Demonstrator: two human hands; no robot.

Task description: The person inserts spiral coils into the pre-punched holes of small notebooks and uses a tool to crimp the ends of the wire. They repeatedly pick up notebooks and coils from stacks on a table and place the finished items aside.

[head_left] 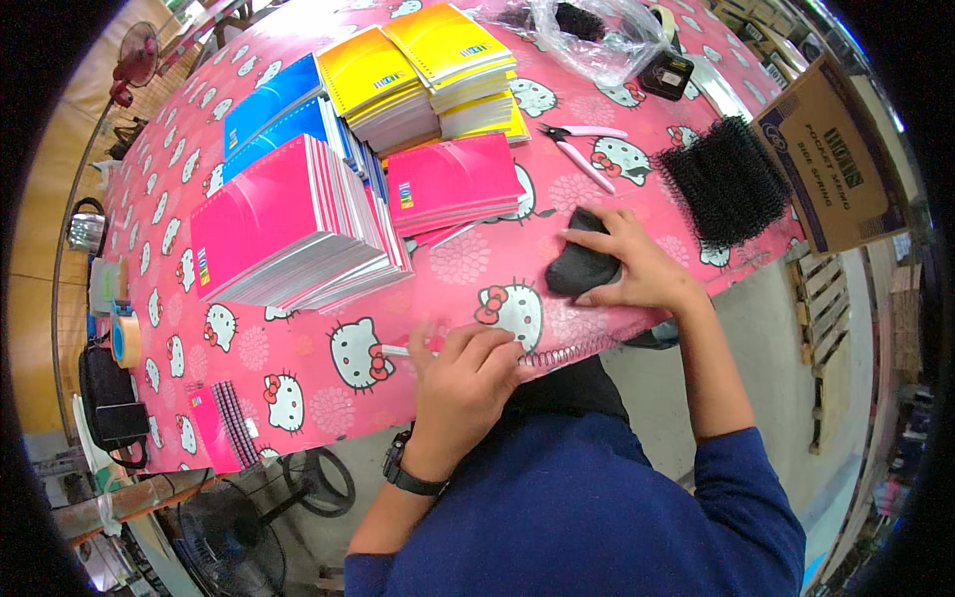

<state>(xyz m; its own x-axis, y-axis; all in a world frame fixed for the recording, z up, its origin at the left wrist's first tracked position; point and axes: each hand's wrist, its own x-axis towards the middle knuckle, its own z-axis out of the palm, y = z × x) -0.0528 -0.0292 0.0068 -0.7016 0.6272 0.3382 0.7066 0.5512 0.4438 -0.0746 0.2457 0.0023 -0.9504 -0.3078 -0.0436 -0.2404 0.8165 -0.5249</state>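
Near the table's front edge, my left hand (463,383) is closed, its fingers bent down over a thin spiral coil (572,353). The coil runs out to the right from under the fingers, along the edge. A narrow white strip (396,350) sticks out on the left side of the same hand; how it joins the coil is hidden. Farther right, my right hand (632,261) grips a dark, rounded lump, like a black cloth pad (580,261), resting on the tablecloth. Pink-handled cutting pliers (582,149) lie beyond it with their handles apart.
Stacked notebooks in pink (264,214), blue (274,99) and yellow (448,45) fill the left and back. A pile of black coils (726,184) sits by a cardboard box (831,159) at right. A small pink notebook (214,428) lies front left, near a fan (229,537).
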